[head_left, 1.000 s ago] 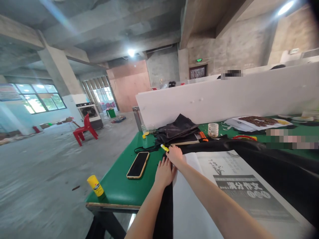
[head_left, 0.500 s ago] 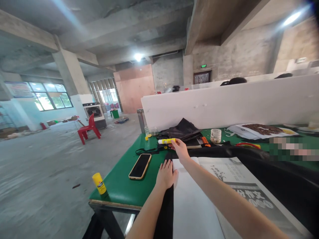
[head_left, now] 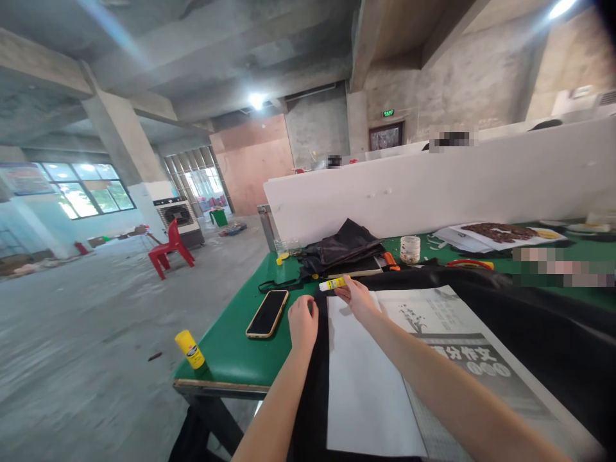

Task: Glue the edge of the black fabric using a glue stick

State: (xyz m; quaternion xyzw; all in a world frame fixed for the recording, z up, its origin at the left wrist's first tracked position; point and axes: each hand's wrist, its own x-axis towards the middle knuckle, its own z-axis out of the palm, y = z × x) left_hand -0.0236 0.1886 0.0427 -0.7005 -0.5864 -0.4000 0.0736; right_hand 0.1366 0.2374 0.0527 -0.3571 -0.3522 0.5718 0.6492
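My right hand (head_left: pixel 359 298) pinches a yellow glue stick (head_left: pixel 335 283) near the top of an open book, its white end pointing left. Beneath that arm lies the blank left page (head_left: pixel 359 385); the facing page (head_left: pixel 462 346) carries grey print and large characters. My left hand (head_left: pixel 303 321) is just left of the blank page, fingers curled in, with nothing visible in them. A phone (head_left: pixel 267 314) in a pale case lies beside it. At the table's left corner stands a larger yellow glue stick (head_left: pixel 190 350).
Black cloth (head_left: pixel 539 359) lies under the book on the green table (head_left: pixel 226 356). Behind are a crumpled black bag (head_left: pixel 344 247), an orange-handled tool (head_left: pixel 390 261), a glass jar (head_left: pixel 410 249) and a white partition (head_left: pixel 433 186). A red chair (head_left: pixel 172 247) stands on the floor.
My left hand has come off the blank page, moving left, and its flat fingers have curled. My right hand has brought the glue stick slightly lower, nearer the page's top. The camera view has shifted slightly.
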